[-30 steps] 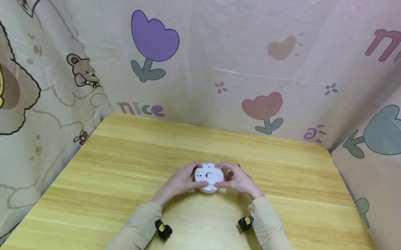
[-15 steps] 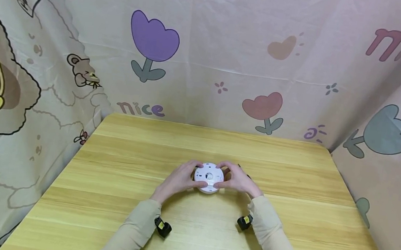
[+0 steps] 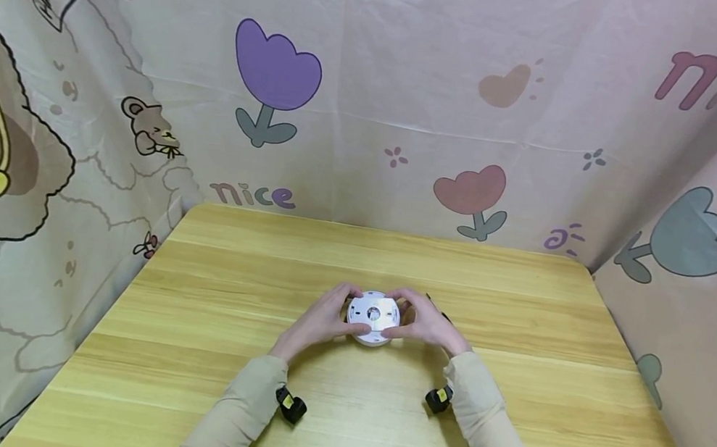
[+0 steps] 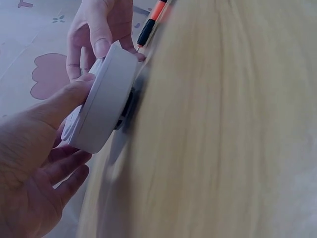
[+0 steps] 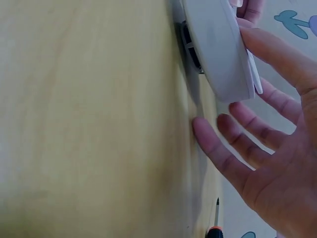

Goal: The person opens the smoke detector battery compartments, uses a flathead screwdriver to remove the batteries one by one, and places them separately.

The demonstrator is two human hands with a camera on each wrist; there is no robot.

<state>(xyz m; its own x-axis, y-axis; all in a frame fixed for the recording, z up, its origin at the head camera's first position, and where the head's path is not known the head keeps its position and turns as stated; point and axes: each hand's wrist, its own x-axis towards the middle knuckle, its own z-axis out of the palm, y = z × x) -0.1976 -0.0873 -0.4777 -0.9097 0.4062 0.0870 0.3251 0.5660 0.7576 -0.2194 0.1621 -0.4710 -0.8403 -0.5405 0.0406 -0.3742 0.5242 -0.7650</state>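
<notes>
Near the middle of a light wood-grain tabletop [image 3: 237, 254], seen from the head, a white, round, plastic-looking disc [image 3: 374, 321] sits between two bare hands. The left hand [image 3: 322, 319] grips its rim at nine o'clock and the right hand [image 3: 425, 324] at three, each with its thumb on the near side and fingers round the far side. The grips barely differ from half a second ago, but a bright sheen now spreads over the face, and the small dark mark near twelve o'clock is harder to pick out. To me that suggests the disc, or a piece of it, is tilting or turning; I can't tell which, though the work looks unfinished.

From the left wrist, the disc shows edge-on, thick and smooth-walled, with a black part [image 4: 128, 106] projecting from its underside. A slim screwdriver with an orange-and-black handle [image 4: 146, 32] lies beyond it, toward one o'clock.

From the right wrist, a thin white plate [image 5: 255, 74] seems to stand askew at the disc's five o'clock. The right thumb rests against that side, and the lower fingers spread apart. The screwdriver's tip points up near six o'clock.
</notes>
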